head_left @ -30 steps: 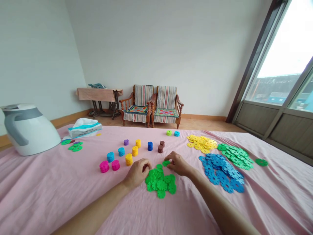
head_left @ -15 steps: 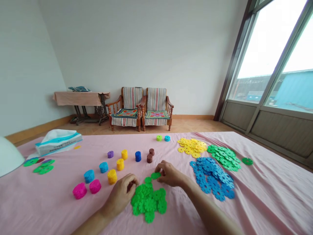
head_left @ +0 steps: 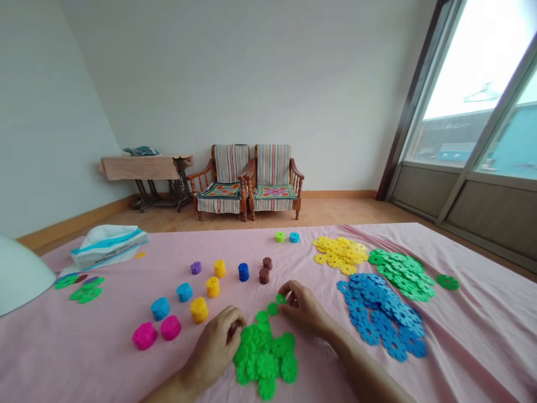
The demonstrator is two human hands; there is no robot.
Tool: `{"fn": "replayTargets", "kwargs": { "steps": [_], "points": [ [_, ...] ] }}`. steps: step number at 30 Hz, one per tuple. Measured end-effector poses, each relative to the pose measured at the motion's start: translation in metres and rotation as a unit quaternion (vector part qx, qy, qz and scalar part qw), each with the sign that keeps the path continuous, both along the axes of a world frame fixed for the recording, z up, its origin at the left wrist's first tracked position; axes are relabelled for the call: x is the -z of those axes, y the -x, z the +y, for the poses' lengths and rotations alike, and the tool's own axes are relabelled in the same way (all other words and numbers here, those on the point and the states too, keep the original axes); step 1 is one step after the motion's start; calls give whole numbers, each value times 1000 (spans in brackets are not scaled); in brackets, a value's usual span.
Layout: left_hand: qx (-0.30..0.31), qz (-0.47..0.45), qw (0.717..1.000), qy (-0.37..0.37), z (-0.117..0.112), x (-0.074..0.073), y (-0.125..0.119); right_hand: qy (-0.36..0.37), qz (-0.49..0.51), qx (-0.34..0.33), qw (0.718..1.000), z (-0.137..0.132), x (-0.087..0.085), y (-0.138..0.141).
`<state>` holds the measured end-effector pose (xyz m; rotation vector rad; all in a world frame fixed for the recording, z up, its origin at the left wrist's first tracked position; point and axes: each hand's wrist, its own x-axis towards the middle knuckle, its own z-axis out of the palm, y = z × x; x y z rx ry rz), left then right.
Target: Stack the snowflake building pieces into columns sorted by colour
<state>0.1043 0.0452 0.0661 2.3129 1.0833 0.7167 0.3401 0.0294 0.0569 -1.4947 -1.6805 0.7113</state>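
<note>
A heap of bright green snowflake discs (head_left: 265, 356) lies on the pink cloth in front of me. My left hand (head_left: 218, 342) rests curled at the heap's left edge, fingertips among the discs; what it grips is hidden. My right hand (head_left: 302, 306) sits just beyond the heap, pinching one green disc (head_left: 281, 299) between thumb and fingers. Two loose green discs (head_left: 267, 312) lie between the hands.
Short stacks of discs in pink (head_left: 145, 335), blue (head_left: 160, 308), yellow (head_left: 199, 309), dark blue (head_left: 243, 272) and brown (head_left: 264, 275) stand behind the heap. Flat piles of blue (head_left: 384, 313), yellow (head_left: 339, 253) and green (head_left: 400, 267) discs lie right. A tissue pack (head_left: 109, 245) and white kettle (head_left: 19, 277) sit left.
My right hand has lifted a green disc slightly off the heap's far edge. My left hand stays at the heap. The head camera shifted, so the scene slid a little.
</note>
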Motion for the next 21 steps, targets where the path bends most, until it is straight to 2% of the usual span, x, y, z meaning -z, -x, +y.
{"fn": "replayTargets", "kwargs": {
  "steps": [3,5,8,14,17,21],
  "points": [
    [25,6,999,23,-1,-8,7,-7,20,9,1000,2,8,0],
    [17,11,1000,0,-2,-10,15,-14,25,17,999,3,11,0],
    [-11,19,999,-44,-3,-5,29,-36,22,21,999,5,7,9],
    [-29,16,998,-61,-3,11,43,-71,-55,-32,995,17,-10,54],
    [-15,28,998,-49,-2,12,44,-87,-111,-44,989,29,-13,77],
    [-5,22,999,-30,0,10,45,-75,-165,-24,983,44,-9,94]
  ]
}}
